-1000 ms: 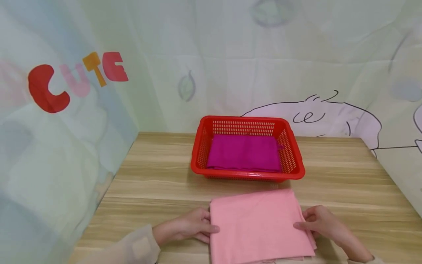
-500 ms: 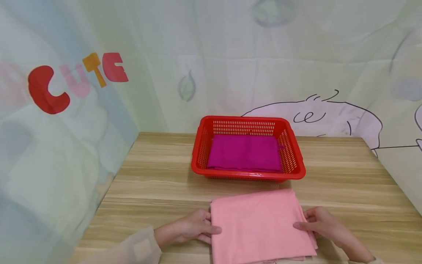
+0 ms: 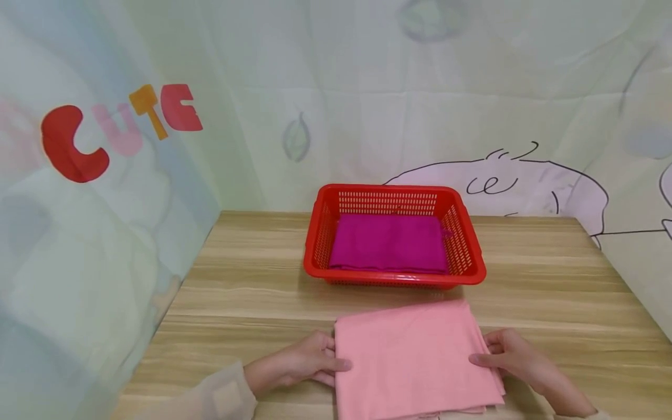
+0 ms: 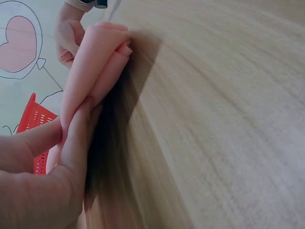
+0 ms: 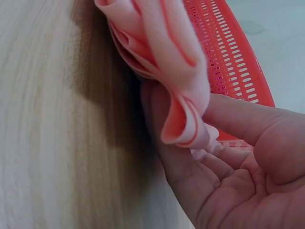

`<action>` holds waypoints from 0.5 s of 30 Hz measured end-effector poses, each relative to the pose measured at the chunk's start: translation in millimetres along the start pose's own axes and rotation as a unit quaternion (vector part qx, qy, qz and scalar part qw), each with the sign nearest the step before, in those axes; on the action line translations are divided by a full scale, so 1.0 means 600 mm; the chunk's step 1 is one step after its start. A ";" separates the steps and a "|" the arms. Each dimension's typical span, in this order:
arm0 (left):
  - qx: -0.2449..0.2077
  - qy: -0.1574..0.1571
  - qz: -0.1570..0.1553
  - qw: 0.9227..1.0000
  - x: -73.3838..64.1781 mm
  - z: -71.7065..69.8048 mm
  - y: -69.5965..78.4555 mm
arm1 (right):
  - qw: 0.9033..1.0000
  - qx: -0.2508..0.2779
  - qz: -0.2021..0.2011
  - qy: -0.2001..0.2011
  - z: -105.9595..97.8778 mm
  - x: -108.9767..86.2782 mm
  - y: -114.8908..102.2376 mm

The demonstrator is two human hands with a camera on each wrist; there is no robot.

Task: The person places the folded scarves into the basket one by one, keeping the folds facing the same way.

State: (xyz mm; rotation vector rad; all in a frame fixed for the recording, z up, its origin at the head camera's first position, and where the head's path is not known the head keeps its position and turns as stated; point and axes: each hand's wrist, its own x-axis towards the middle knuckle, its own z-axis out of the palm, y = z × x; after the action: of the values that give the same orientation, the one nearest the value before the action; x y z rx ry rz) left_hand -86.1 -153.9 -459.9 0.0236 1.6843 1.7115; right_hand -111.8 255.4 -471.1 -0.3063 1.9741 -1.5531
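A folded pink cloth lies in front of the basket in the head view. My left hand pinches its left edge, thumb on top and fingers beneath. At the right edge, my right hand pinches the layers the same way. The left wrist view shows the cloth as a thick fold between thumb and fingers, slightly off the table. In the right wrist view, several loose layers of the cloth curl between the thumb and the fingers of my right hand.
Behind the cloth stands a red perforated basket, with a folded magenta cloth lying inside. Both rest on a wood-grain table. A printed curtain closes off the back and sides.
Almost nothing differs. Both hands keep their hold on the pink cloth, and the cloth and basket stay in place.
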 end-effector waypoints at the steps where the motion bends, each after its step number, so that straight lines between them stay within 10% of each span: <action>1: 0.001 -0.001 0.000 1.000 -0.001 -0.001 0.002 | 1.000 0.001 -0.004 -0.001 0.000 0.000 0.000; 15: 0.007 -0.007 0.013 1.000 -0.004 -0.001 0.016 | 0.999 0.026 -0.029 -0.016 -0.004 -0.004 -0.006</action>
State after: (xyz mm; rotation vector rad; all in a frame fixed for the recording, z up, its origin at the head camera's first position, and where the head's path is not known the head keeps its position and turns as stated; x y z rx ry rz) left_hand -89.1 -154.7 -450.1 0.0643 1.6914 1.7152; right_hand -111.7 257.4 -466.8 -0.3665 1.9130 -1.6234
